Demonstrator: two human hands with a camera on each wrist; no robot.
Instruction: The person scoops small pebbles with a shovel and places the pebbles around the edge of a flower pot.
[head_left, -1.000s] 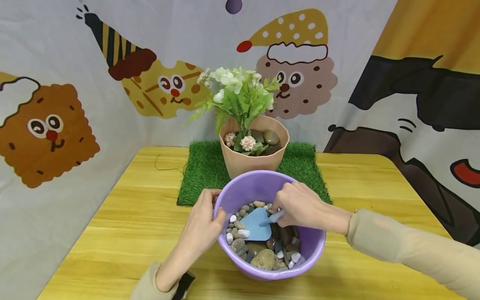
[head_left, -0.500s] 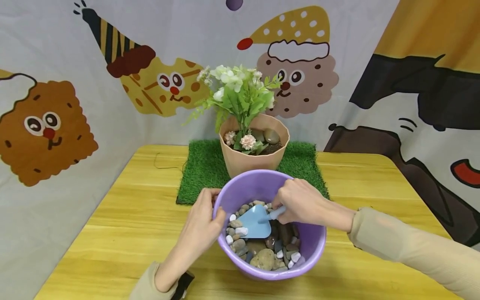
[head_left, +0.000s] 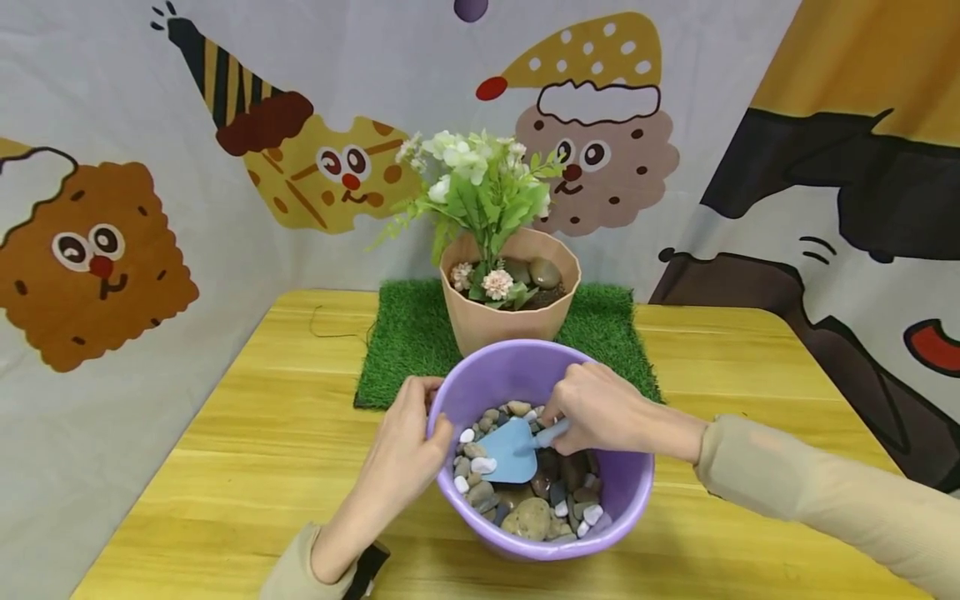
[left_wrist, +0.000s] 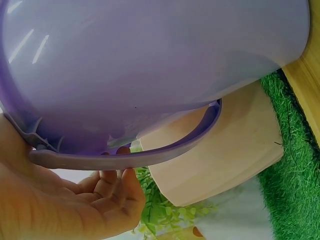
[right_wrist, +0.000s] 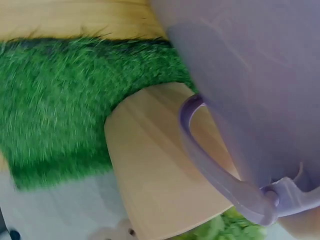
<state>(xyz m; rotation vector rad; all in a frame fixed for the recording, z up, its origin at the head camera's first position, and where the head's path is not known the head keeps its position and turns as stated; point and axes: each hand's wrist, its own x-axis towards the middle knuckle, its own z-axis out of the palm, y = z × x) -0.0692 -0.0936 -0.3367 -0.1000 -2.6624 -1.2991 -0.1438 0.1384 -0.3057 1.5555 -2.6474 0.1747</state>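
Observation:
A purple bucket [head_left: 510, 365] stands on the table with its handle [left_wrist: 165, 154] hanging at the far side. Inside lie stones [head_left: 527, 518] of mixed sizes, brown, grey and white. My left hand [head_left: 408, 442] holds the bucket's left rim, thumb over the edge and fingers outside, near the handle's pivot in the left wrist view. Reaching over the right rim, my right hand [head_left: 600, 408] grips the short handle of a light blue hand shovel [head_left: 510, 452]. The blade lies tilted among the pebbles on the left, a white pebble [head_left: 483, 465] at its edge.
Close behind the bucket, a peach flowerpot [head_left: 510, 327] with white and pink flowers and stones stands on a green artificial grass mat [head_left: 408, 358]. Beneath is a yellow wooden table [head_left: 262, 433]. A cartoon-printed cloth [head_left: 337, 50] hangs behind it.
The shovel blade rose slightly up the view, then came back down among the pebbles, shifting a few on the left. My left hand keeps its hold on the rim.

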